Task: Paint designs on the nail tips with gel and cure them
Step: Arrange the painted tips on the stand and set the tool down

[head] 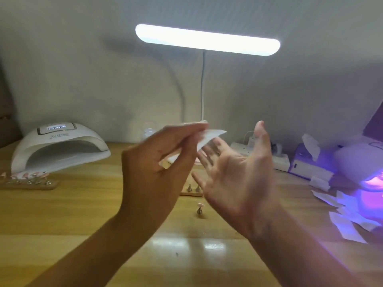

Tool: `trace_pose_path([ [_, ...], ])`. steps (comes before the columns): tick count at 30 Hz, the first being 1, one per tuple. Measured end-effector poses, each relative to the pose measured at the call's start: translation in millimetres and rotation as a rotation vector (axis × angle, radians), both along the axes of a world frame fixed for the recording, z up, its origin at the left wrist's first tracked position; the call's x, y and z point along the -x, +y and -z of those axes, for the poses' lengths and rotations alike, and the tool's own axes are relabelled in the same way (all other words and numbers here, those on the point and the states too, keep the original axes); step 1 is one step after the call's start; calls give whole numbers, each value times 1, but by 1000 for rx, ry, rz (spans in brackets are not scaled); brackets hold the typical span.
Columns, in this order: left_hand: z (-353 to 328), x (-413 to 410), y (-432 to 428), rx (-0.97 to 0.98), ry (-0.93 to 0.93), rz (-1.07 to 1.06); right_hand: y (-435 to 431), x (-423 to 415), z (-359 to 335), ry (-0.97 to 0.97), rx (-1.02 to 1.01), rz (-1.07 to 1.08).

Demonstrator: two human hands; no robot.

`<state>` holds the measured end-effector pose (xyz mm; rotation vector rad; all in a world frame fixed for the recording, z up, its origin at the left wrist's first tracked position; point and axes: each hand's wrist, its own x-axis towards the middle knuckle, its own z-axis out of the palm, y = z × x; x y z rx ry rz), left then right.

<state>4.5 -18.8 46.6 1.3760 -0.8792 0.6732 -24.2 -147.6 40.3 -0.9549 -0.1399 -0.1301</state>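
Note:
My left hand (159, 162) is raised over the table and pinches a small white wipe (209, 137) between thumb and fingertips. My right hand (238, 172) is held up beside it, palm open and fingers spread, just under the wipe. Below the hands a single nail tip on a metal stand (200, 209) sits on the wooden table, and a wooden holder with metal stands (191, 190) lies partly hidden behind my hands. A white curing lamp (60, 147) stands at the left, with a row of painted nail tips on a wooden holder (29, 181) in front of it.
A lit bar desk lamp (207, 39) hangs above. At the right a second lamp glows purple (371, 195), with scattered white wipes (350, 220) in front, a purple tissue box (308, 162) and a white power strip (275, 158) behind.

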Motion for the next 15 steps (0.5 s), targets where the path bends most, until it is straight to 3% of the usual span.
trace_pose_path([
  [4,-2,1,1,31,398,331,21,-1,1,-105,725,203],
  [7,2,-8,2,-127,616,605,4,-4,-3,-71,1038,318],
  [9,1,-15,7,-199,678,768,-17,0,-4,53,1129,255],
  [11,-1,-22,15,-243,708,877,-26,4,-9,54,1259,196],
  [15,-11,-26,27,-474,525,802,-31,-4,-14,121,1507,324],
])
